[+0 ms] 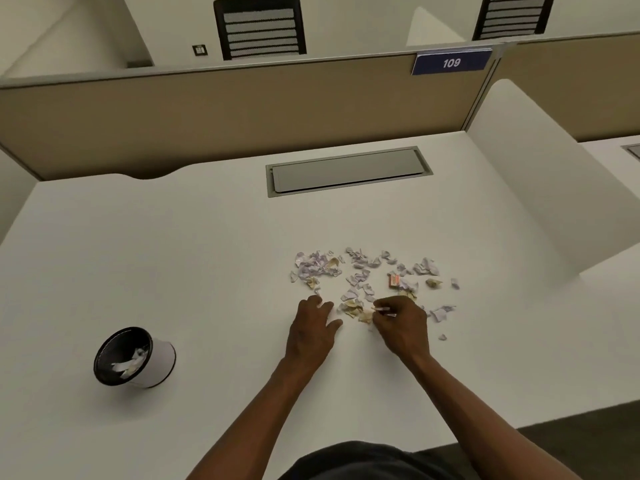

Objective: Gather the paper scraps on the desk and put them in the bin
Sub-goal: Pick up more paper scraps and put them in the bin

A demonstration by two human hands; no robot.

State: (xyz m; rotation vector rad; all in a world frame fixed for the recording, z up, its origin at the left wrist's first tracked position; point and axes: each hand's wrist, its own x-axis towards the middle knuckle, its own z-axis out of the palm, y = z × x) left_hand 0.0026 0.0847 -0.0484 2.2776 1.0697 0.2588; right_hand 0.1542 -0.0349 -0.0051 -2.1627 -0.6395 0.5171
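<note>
Scraps being gathered on desk; bin stands well apart, to the left.

Paper scraps lie strewn mid-desk, a few already in bin. Left hand is laid flat, fingers spread, beside pile; right hand pinches a white scrap. Risk: light bits could be scattered or dropped w/ a hasty sweep or on the long carry to bin. Sign on partition reads "109".
</note>
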